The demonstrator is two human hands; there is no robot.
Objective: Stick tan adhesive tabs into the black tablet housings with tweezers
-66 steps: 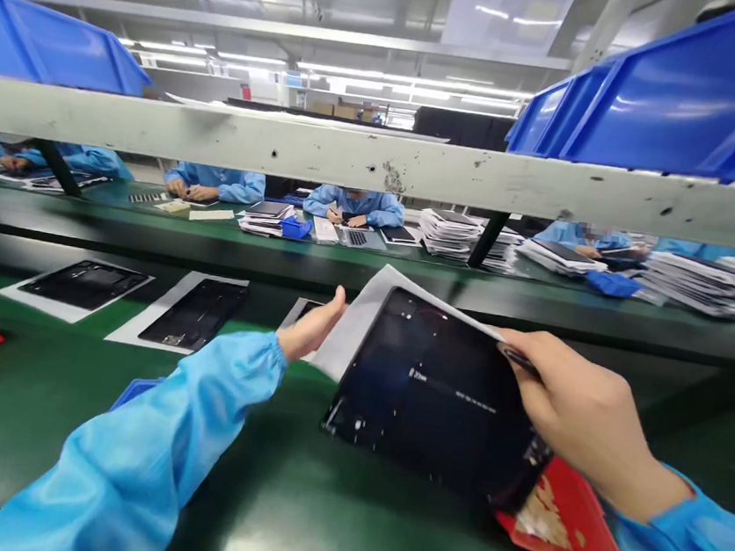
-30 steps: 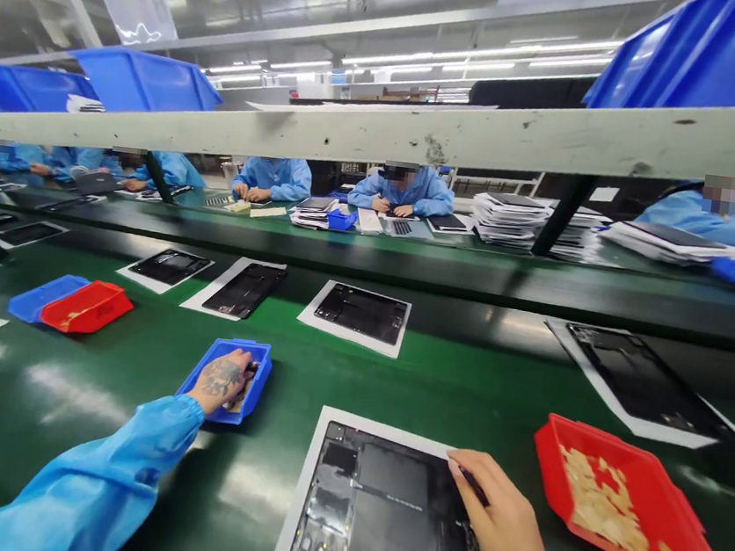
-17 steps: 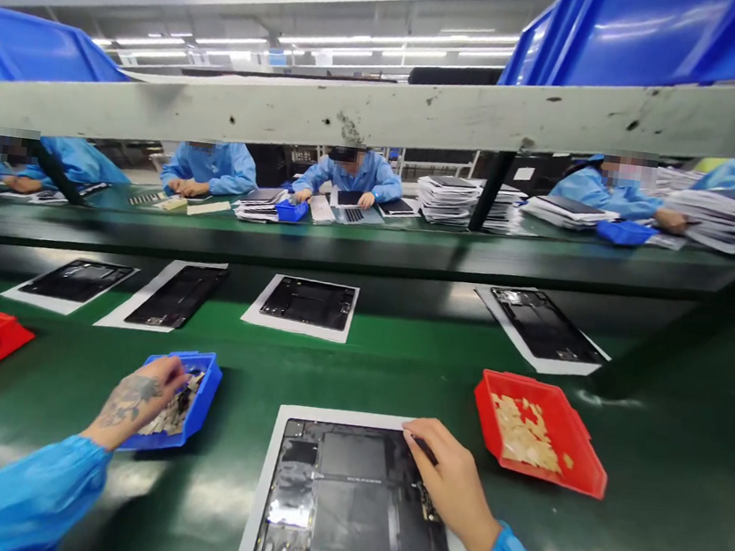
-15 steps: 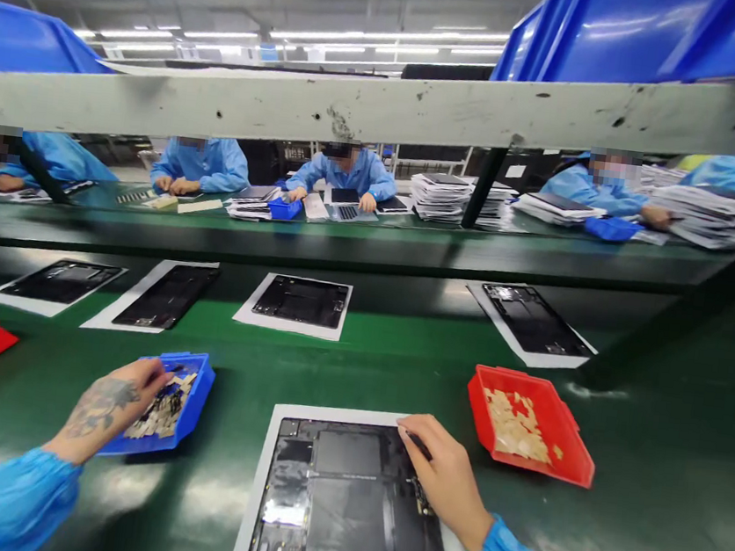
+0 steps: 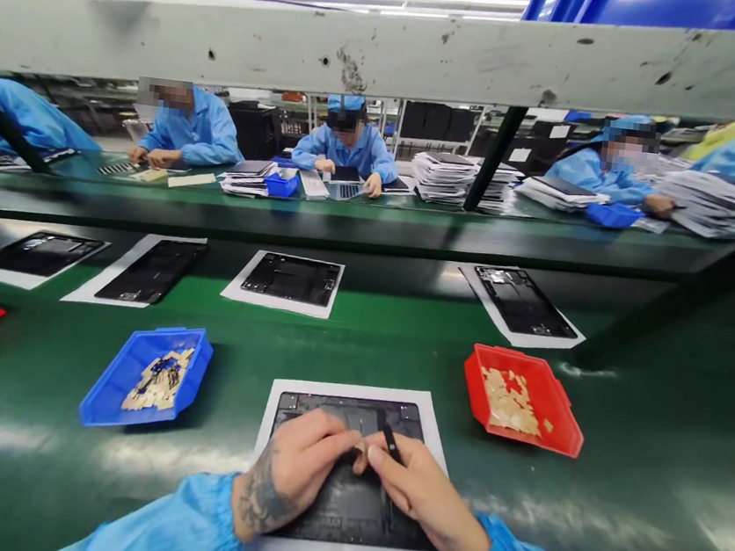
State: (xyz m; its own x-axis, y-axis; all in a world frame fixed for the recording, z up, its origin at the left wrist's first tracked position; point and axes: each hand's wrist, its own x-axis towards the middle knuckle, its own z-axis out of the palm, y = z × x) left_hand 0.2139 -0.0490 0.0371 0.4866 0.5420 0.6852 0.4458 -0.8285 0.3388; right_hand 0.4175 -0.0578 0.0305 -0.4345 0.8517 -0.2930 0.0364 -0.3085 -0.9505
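Grip, left hand (image 5: 299, 462): pinched on an apparent small pale piece (image 5: 360, 444), moved from blue parts bin (image 5: 111, 383) to opened tablet (image 5: 345, 507), meeting right hand (image 5: 420, 485), clasping slim black tool (image 5: 390, 442), work seemingly centred there.

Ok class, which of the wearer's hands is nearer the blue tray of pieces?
Left. The left hand is over the panel, right of the blue tray; the right hand is over the panel too, but farther right.

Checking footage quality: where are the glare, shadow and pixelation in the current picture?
All in the head view: whitish glare streaks the green bench right of the right hand; a dark shadow borders the blue tray; blocky pixelation covers parts of people opposite.
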